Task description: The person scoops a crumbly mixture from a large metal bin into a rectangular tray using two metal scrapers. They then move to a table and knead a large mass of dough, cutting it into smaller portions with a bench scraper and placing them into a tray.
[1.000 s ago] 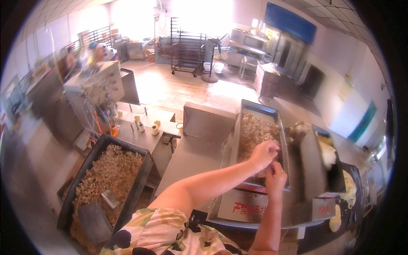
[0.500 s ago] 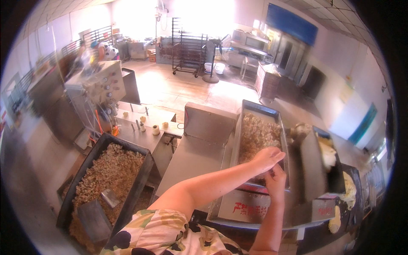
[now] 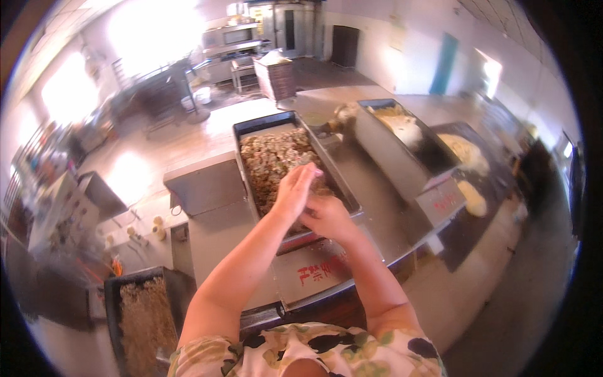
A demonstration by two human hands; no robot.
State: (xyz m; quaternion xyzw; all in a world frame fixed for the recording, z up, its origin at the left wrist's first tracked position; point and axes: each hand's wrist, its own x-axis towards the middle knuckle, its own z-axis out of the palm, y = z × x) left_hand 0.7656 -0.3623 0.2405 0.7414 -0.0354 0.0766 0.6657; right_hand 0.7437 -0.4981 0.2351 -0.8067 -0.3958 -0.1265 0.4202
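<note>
Where metal counter (image 3: 210, 237) flanks tray (image 3: 325, 161), floor (image 3: 223, 124) shines beyond.

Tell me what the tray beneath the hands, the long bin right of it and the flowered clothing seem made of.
The tray: probably metal, smooth and greyish; its thin, straight walls suggest sheet.
The long bin: likely steel, satin grey, judging by its soft sheen.
The flowered clothing: printed fabric, seemingly matte; it drapes loosely. Fibre unclear.
</note>
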